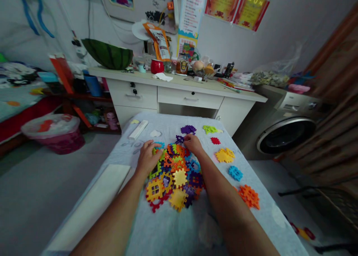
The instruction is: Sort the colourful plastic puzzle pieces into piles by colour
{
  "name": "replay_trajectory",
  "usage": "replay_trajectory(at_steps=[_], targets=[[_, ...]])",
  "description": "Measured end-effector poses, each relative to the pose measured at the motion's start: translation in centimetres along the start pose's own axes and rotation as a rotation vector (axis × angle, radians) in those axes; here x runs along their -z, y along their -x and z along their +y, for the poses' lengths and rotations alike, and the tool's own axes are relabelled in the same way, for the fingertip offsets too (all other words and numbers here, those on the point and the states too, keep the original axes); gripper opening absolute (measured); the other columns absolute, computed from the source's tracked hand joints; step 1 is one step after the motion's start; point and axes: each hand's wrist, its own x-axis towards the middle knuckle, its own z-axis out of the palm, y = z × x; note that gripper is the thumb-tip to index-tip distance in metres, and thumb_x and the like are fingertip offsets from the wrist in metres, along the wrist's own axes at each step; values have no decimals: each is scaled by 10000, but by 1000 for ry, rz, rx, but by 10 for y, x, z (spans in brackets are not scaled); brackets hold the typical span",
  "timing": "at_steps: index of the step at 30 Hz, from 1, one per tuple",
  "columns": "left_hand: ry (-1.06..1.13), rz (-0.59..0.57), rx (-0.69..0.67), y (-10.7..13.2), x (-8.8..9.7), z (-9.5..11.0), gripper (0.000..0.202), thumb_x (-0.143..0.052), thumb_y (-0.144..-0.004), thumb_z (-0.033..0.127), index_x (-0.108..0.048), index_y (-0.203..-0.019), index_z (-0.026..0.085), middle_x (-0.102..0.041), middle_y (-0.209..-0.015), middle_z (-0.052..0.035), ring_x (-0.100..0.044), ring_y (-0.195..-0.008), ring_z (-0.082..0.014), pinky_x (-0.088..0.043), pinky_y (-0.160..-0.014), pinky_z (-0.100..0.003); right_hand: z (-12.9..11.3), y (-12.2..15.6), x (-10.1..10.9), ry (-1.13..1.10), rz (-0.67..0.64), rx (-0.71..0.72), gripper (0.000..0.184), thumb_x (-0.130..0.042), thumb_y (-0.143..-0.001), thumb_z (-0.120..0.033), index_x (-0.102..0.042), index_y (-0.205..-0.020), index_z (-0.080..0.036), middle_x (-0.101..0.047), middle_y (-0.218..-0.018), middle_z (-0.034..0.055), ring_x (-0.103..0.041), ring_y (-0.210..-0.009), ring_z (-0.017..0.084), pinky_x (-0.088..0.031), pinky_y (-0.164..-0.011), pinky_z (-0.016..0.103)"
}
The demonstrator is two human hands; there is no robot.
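A heap of interlocking plastic building pieces [179,177] in mixed colours lies on the cloth-covered table. My left hand [148,157] rests at the heap's left edge, fingers stretched out beside a light blue piece [159,145]. At the heap's far side, my right hand [192,144] has its fingertips pinched on a purple building piece [179,139]. Just beyond it lies a purple group [188,129]. Down the right side are separate groups: lime green [209,129], red [215,140], yellow [225,155], blue [235,172] and orange [248,196].
A white bar-shaped object [139,130] lies at the table's far left. Behind stands a white desk [190,93] bearing jars and a watermelon-patterned bowl [109,54]. A washing machine [282,121] is at the right, and a pink bin [60,136] at the left.
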Motion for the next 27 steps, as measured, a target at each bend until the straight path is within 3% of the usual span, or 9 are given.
replay_trajectory(at_steps=[4,10,18,27], targets=[[-20,1,25,0,-1,1,239,-604,-763,373,-699,-936,238,-501,-1241,-78,-501,-1224,-282,-365,-1102,-447,10,-10,0,-127,12,-75,80,-577,-613,-153,-589,-681,-193,-523,-545,-59,-530,-564,121,-389,-539,213],[-38,-18,19,0,-2,-1,252,-593,-774,384,-697,-953,241,-496,-1244,-79,-512,-1222,-270,-376,-1096,-424,19,-11,7,-314,50,-157,144,-568,-645,-272,-523,-762,-202,-508,-549,-67,-528,-475,99,-346,-418,180],[-46,-18,11,0,1,2,247,-592,-775,369,-695,-963,246,-502,-1253,-73,-516,-1224,-264,-386,-1091,-413,25,-17,22,-499,142,-110,249,-628,-555,-311,-484,-732,-212,-521,-567,-61,-554,-514,109,-416,-469,202],[-67,-13,-19,0,-2,-2,237,-586,-782,368,-699,-949,244,-566,-1177,-68,-556,-1144,-249,-423,-1046,-414,36,-30,43,-204,381,-32,187,-566,-624,-324,-569,-754,-189,-618,-649,5,-595,-589,156,-466,-549,254]])
